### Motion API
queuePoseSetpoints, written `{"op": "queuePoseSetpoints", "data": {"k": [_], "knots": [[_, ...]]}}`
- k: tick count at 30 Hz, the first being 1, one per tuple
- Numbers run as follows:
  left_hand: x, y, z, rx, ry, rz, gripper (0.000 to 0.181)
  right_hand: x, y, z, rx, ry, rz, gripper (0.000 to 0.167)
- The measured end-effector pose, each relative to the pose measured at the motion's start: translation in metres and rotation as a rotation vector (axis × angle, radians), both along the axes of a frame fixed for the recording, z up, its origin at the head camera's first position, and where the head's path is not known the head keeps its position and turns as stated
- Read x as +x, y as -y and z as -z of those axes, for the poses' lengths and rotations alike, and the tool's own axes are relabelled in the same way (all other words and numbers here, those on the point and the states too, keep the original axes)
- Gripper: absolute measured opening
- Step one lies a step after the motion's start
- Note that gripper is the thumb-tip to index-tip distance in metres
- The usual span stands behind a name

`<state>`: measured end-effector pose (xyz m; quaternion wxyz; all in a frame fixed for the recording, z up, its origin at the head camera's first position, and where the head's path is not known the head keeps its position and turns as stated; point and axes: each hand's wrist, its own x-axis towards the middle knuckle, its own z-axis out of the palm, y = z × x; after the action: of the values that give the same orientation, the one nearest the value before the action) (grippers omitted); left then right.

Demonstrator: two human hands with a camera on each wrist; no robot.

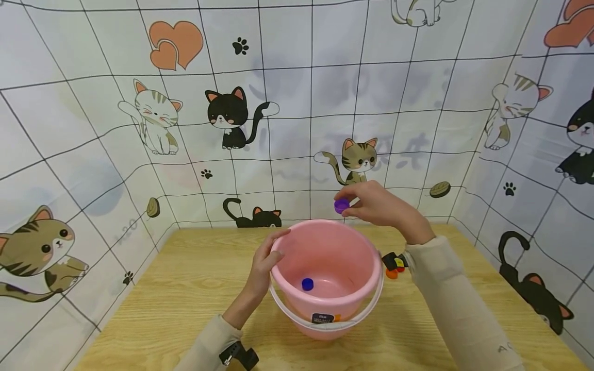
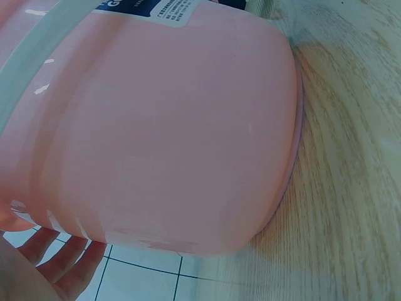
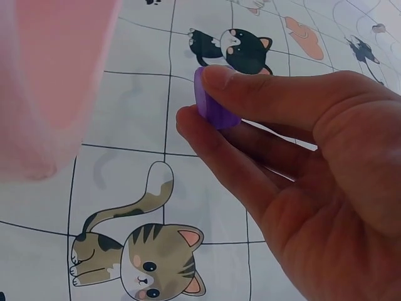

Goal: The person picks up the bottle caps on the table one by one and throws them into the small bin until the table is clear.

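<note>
Head view: left hand (image 1: 263, 265) grips round pink plastic bucket (image 1: 336, 252) by its rim, seemingly steadying it, while right hand (image 1: 378, 203) pinches round purple plastic cap (image 1: 341, 206) near far rim, round blue cap (image 1: 307, 284) inside.

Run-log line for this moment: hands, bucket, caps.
left hand: grips bucket at rim | right hand: pinches purple cap, apart from bucket | bucket: on table | blue cap: inside bucket | orange piece: on table
</note>
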<state>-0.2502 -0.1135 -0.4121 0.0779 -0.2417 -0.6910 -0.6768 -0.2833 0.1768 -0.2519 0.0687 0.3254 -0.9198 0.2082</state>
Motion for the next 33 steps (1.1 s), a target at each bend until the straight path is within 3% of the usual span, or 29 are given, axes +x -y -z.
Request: {"op": "queuePoseSetpoints", "data": {"k": [10, 21, 33], "knots": [[-0.002, -0.002, -0.002, 0.004, -0.005, -0.008, 0.052, -0.005, 0.009, -0.004, 0.011, -0.032, -0.047, 0.029], [-0.002, -0.001, -0.001, -0.01, 0.002, -0.008, 0.051, -0.007, 0.014, -0.002, 0.077, -0.052, -0.03, 0.029], [0.001, 0.0, -0.002, 0.0, -0.003, -0.003, 0.052, -0.009, 0.018, -0.001, 0.072, 0.007, -0.062, 0.028]]}}
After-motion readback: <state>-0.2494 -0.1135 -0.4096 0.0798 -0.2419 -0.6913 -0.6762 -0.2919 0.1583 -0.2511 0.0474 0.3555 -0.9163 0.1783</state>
